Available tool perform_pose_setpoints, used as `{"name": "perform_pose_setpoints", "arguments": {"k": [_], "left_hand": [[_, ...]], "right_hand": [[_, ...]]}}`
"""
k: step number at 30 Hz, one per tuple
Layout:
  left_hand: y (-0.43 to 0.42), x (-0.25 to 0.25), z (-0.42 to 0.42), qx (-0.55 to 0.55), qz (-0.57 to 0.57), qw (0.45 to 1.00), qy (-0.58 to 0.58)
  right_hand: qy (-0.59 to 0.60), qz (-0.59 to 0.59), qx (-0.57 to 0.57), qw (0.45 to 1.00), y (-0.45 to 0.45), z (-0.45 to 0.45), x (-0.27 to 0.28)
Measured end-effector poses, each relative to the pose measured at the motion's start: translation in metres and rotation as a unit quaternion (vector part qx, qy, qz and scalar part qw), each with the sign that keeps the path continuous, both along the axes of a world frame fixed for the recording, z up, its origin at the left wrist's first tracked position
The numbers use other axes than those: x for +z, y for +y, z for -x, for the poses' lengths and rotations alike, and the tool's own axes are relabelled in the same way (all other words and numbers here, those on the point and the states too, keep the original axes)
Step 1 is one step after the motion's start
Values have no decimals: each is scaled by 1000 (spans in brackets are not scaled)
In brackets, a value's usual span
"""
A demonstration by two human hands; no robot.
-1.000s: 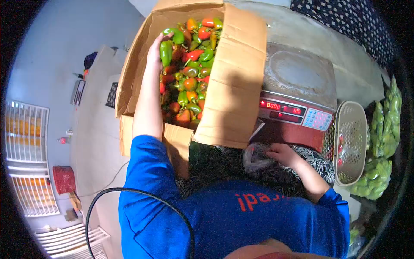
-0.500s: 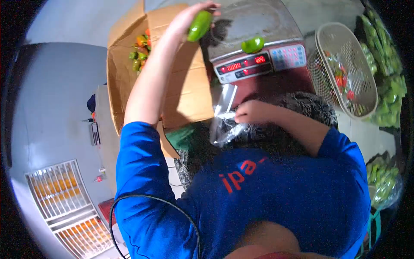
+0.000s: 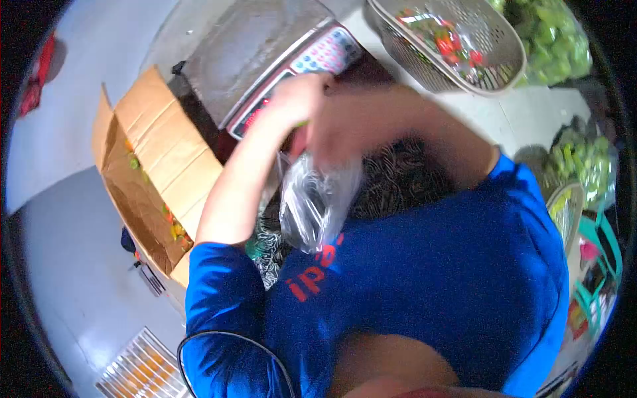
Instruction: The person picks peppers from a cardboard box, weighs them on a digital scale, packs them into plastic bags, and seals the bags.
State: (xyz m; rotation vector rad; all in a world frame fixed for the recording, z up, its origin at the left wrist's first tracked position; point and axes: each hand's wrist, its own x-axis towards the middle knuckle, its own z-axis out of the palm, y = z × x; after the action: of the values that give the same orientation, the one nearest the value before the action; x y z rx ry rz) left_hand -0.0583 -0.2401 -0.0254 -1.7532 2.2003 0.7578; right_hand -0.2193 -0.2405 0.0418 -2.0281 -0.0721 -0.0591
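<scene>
A clear plastic bag (image 3: 312,205) hangs in front of my chest, its top at my hands. My right hand (image 3: 355,123), smeared by motion, is at the bag's mouth and appears to grip it. My left hand (image 3: 302,99) is just beside it, in front of the scale; its fingers are blurred and partly hidden. A small green and red patch shows between the hands, too blurred to name. Behind them is the weighing scale (image 3: 249,56), with a metal pan, a keypad and a red display partly covered by my left hand.
An open cardboard box (image 3: 166,136) with small green, orange and red peppers (image 3: 176,229) stands on the left. At the upper right, a perforated plastic basket (image 3: 424,63) holds red peppers in clear plastic. Bagged green vegetables (image 3: 554,43) lie beyond it. A cable crosses my left sleeve.
My left hand, which held a green pepper beside the scale pan, has come down to the bag beside my right hand. The green pepper on the scale no longer shows there. My view has turned.
</scene>
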Motion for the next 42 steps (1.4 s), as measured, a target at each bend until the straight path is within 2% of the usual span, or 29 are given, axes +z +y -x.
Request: {"name": "perform_pose_setpoints", "arguments": {"k": [1, 2, 3, 4, 5, 6, 7, 8, 9, 11, 13, 17, 19, 21, 23, 24, 26, 27, 29, 31, 33, 35, 37, 38, 39, 40, 42], "left_hand": [[15, 43, 11, 134, -40, 980, 144], [9, 24, -8, 9, -33, 995, 96], [12, 27, -6, 44, 2, 988, 145], [17, 24, -9, 71, -7, 985, 158], [22, 18, -12, 100, -14, 980, 173], [28, 6, -18, 108, -23, 971, 211], [34, -8, -21, 115, -32, 962, 246], [42, -13, -17, 175, -83, 930, 312], [48, -25, -18, 159, -70, 941, 290], [67, -31, -9, 225, -106, 894, 373], [79, -33, -12, 238, -126, 892, 363], [79, -10, -37, 313, -3, 901, 301], [60, 24, -52, 419, 87, 865, 263], [35, 32, -91, 471, 114, 794, 367], [1, 12, -144, 498, 190, 753, 387], [-4, 20, -146, 493, 194, 759, 378], [-12, 31, -143, 484, 192, 780, 347], [-19, 15, -162, 470, 193, 798, 325], [-22, 12, -168, 484, 164, 807, 296], [-20, 8, -173, 470, 202, 823, 247], [-15, 18, -178, 427, 230, 863, 143], [-6, 14, -197, 378, 289, 862, 176], [18, 30, -204, 358, 354, 829, 243], [40, 52, -194, 351, 390, 806, 274], [59, 71, -190, 340, 422, 800, 258], [78, 89, -186, 329, 453, 793, 241], [108, 132, -186, 347, 494, 784, 143]], "right_hand": [[-175, -191, -128, 957, -29, 36, -42], [-185, -252, -238, 920, -42, 73, -67], [-113, -319, -391, 856, -40, 108, -94], [-23, -380, -521, 764, -28, 135, -131], [63, -396, -578, 710, -16, 156, -178], [30, -225, -474, 851, 15, 189, -262], [135, -171, -482, 849, 37, 190, -282], [171, -137, -503, 836, 42, 179, -277], [177, -115, -520, 828, 36, 168, -273], [182, -90, -544, 815, 20, 155, -264], [181, -63, -556, 809, 4, 151, -257], [146, -82, -589, 791, -4, 148, -249], [106, -159, -614, 766, -14, 140, -240], [97, -199, -616, 756, -23, 133, -228], [234, 0, -539, 809, -27, 120, -211], [295, 106, -491, 813, -30, 115, -205], [165, 146, -483, 848, -30, 113, -216], [99, 163, -473, 860, -32, 113, -228], [128, 153, -480, 854, -43, 110, -225], [185, 145, -453, 860, -35, 108, -168], [202, 147, -453, 856, -39, 106, -147], [185, 135, -484, 845, -46, 95, -116], [132, 101, -540, 825, -47, 74, -81], [75, 175, -549, 814, -61, 64, -83], [17, 246, -554, 795, -75, 55, -86], [32, 180, -534, 825, -75, 31, -50], [-99, 310, -508, 797, -94, -9, -50]]}}
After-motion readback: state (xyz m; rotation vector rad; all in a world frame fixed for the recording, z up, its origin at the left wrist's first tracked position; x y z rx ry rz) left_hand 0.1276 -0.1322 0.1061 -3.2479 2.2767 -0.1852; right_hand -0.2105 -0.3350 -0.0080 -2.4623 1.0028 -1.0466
